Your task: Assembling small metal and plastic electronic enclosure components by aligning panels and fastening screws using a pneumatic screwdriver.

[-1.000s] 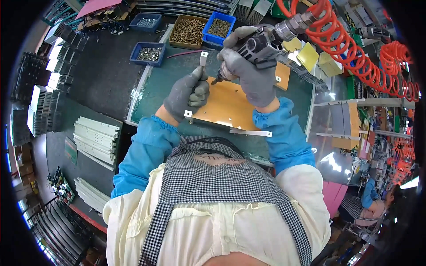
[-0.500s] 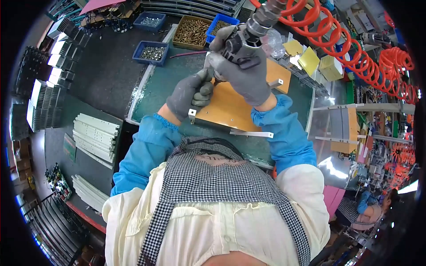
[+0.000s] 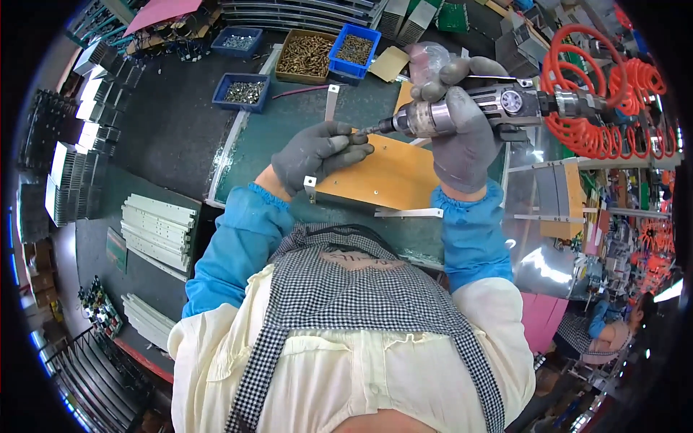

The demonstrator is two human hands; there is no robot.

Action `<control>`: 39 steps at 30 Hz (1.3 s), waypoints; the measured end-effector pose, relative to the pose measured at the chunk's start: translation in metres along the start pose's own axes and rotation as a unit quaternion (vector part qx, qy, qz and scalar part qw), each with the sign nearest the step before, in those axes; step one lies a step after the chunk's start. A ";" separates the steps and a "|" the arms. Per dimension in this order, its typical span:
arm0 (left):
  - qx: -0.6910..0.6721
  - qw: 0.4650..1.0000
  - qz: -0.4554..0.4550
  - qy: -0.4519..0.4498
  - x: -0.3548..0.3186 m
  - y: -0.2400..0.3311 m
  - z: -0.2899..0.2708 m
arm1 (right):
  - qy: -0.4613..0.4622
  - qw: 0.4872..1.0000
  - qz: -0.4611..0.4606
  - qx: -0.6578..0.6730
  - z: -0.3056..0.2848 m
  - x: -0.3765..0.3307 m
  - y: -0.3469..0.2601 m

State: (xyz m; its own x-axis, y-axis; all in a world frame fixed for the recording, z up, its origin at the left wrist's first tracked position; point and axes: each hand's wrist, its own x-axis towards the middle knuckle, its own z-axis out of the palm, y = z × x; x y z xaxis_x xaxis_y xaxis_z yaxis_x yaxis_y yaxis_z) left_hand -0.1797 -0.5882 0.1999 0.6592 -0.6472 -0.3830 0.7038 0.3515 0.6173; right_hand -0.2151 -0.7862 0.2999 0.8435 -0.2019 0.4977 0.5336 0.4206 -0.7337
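The right hand (image 3: pixel 462 133), in a grey glove, is wrapped tight around a power screwdriver (image 3: pixel 469 112). The tool is a stubby metal cylinder lying almost level, with a shiny silver nose that narrows to a thin dark bit pointing toward the left hand; its back end, past the hand, joins an orange coiled hose (image 3: pixel 588 108).

The left hand (image 3: pixel 317 151), also gloved in grey, is closed with its fingertips pinched together right at the tip of the bit; what they pinch is too small to make out. A narrow metal strip (image 3: pixel 310 189) with a hole near its end sticks out below this hand, its upper part hidden by the glove, so whether the hand holds it cannot be told.

Just under both hands lies an orange board (image 3: pixel 382 180) on a green mat (image 3: pixel 274 137). Beyond the left hand's knuckles stand a blue tray (image 3: pixel 242 91) of small metal parts and a brown box (image 3: pixel 307 56) of screws.
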 end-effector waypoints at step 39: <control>0.167 0.986 0.004 -0.012 0.007 -0.006 -0.006 | 0.089 0.996 0.007 -0.001 -0.004 -0.016 0.015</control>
State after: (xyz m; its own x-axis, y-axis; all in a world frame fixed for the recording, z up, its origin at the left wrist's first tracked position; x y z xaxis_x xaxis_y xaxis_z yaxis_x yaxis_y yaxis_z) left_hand -0.1780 -0.5904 0.1894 0.6548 -0.6626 -0.3636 0.5702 0.1173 0.8131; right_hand -0.2202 -0.7805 0.2793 0.8478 -0.3500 0.3983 0.5225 0.4234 -0.7401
